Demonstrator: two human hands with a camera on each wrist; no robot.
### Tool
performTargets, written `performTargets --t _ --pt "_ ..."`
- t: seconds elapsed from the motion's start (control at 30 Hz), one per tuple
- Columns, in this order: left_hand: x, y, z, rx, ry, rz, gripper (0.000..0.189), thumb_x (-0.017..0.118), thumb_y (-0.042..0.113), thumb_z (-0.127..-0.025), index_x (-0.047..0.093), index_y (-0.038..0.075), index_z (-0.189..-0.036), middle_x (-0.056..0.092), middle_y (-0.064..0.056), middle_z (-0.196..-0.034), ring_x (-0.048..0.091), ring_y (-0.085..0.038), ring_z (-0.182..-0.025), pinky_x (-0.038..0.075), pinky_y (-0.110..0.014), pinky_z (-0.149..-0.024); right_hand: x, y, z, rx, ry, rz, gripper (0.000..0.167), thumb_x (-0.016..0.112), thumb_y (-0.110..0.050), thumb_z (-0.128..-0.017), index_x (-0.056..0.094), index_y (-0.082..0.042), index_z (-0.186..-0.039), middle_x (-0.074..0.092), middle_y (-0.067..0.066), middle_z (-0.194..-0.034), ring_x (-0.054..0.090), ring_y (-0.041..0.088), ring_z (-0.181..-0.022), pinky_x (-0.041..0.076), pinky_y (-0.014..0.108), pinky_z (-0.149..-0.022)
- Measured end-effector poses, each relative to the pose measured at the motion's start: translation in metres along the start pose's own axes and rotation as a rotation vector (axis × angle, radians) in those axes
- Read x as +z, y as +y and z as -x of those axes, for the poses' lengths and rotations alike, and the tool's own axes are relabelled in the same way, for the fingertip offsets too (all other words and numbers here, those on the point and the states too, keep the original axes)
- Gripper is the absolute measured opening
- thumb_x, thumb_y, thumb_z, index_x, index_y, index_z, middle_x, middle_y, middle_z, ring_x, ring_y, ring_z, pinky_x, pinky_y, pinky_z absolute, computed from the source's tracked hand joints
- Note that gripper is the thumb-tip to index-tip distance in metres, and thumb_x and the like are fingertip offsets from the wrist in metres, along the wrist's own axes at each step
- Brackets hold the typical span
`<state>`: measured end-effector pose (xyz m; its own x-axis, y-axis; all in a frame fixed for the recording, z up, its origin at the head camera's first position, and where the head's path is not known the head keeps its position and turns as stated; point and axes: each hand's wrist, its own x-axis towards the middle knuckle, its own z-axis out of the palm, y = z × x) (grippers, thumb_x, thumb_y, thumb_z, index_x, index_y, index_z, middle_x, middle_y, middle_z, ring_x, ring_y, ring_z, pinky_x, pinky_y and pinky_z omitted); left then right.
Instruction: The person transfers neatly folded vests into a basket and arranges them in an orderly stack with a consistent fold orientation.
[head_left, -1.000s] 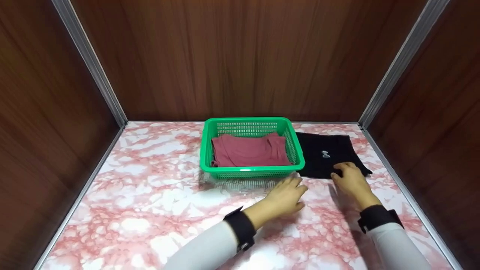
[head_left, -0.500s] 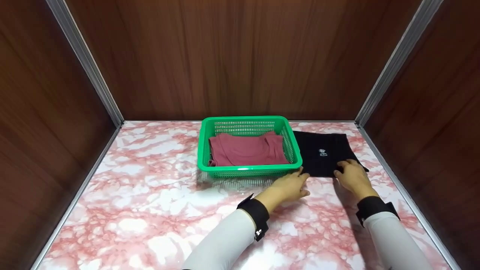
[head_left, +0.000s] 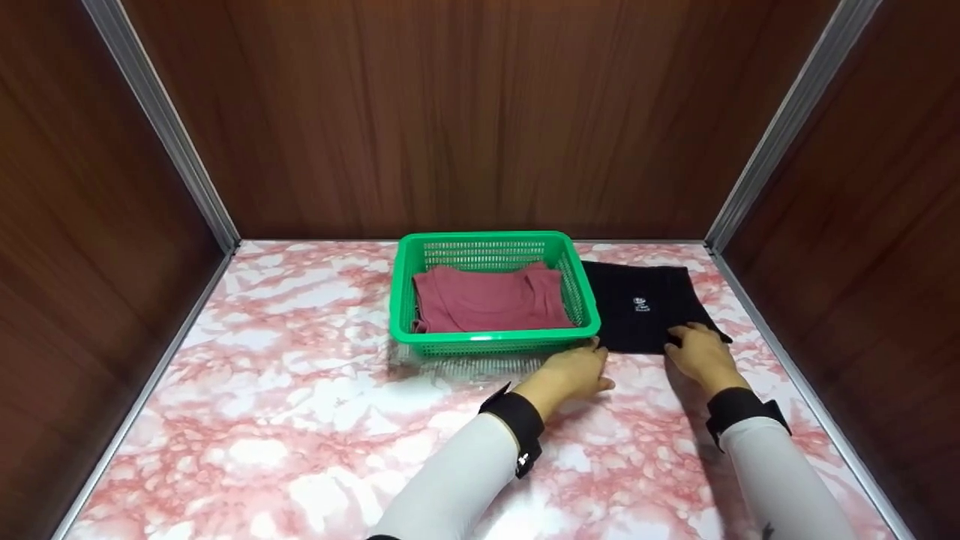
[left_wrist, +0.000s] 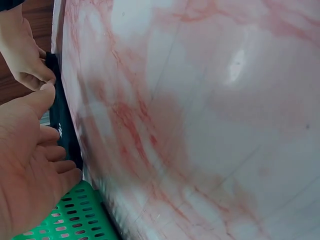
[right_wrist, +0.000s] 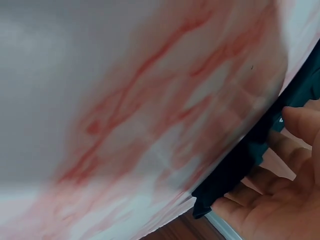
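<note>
A folded black garment point(head_left: 637, 307) with a small white print lies on the table right of the green basket point(head_left: 495, 337). At its front right part, my right hand point(head_left: 703, 354) rests with bent, relaxed fingers. The right wrist view has those fingers point(right_wrist: 272, 182) against the dark cloth. My left hand point(head_left: 574, 371) is held low by the basket's front right corner, fingers loosely extended towards the garment's near edge. The left wrist view shows nothing in this palm point(left_wrist: 30, 170). Inside the basket lies a folded dusty-red garment point(head_left: 491, 300).
Pink and white marbled sheeting covers the table point(head_left: 262, 420). Dark wood-grain panels point(head_left: 472, 120) enclose it at the back and both sides, with grey metal strips point(head_left: 795, 105) along the corners. The basket stands near the back panel.
My left hand has moved forward to the basket's front right corner. The right hand stays at the black garment's front part, nearly still. The whole head view has shifted slightly.
</note>
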<state>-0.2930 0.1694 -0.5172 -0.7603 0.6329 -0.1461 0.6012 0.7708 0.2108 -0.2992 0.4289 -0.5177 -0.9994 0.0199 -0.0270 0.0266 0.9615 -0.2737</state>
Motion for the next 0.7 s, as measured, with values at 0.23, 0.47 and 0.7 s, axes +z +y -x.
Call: performTargets --t 0.23,0.47,0.7 --pt "0.003 0.000 -0.003 -0.002 -0.009 -0.021 0.068 0.055 0.053 -0.102 0.044 0.012 -0.154 0.041 -0.004 -0.162 0.036 -0.014 -0.150 0.036 -0.029 -0.118 0.000 0.002 0.000 -0.017 0.007 0.024 0.047 0.057 -0.023 -0.101 0.055 0.001 -0.142 0.041 0.038 -0.147 0.037 0.063 -0.132 0.035 0.075 -0.104" --pt "0.001 0.008 -0.002 0.002 -0.007 -0.198 0.070 0.052 0.057 -0.102 0.044 0.012 -0.154 0.048 0.000 -0.157 0.041 -0.012 -0.147 0.037 -0.030 -0.118 0.000 0.005 0.004 -0.008 0.032 0.050 0.044 0.059 -0.023 -0.100 0.058 -0.003 -0.139 0.047 0.036 -0.141 0.044 0.063 -0.125 0.043 0.074 -0.093" --pt "-0.002 0.011 -0.003 -0.022 0.004 -0.230 0.077 0.052 0.059 -0.101 0.034 0.014 -0.160 0.045 0.004 -0.159 0.043 -0.007 -0.145 0.043 -0.028 -0.112 0.001 0.008 0.013 -0.016 0.050 0.069 0.043 0.061 -0.025 -0.098 0.060 -0.003 -0.136 0.050 0.036 -0.136 0.048 0.062 -0.120 0.045 0.073 -0.091"
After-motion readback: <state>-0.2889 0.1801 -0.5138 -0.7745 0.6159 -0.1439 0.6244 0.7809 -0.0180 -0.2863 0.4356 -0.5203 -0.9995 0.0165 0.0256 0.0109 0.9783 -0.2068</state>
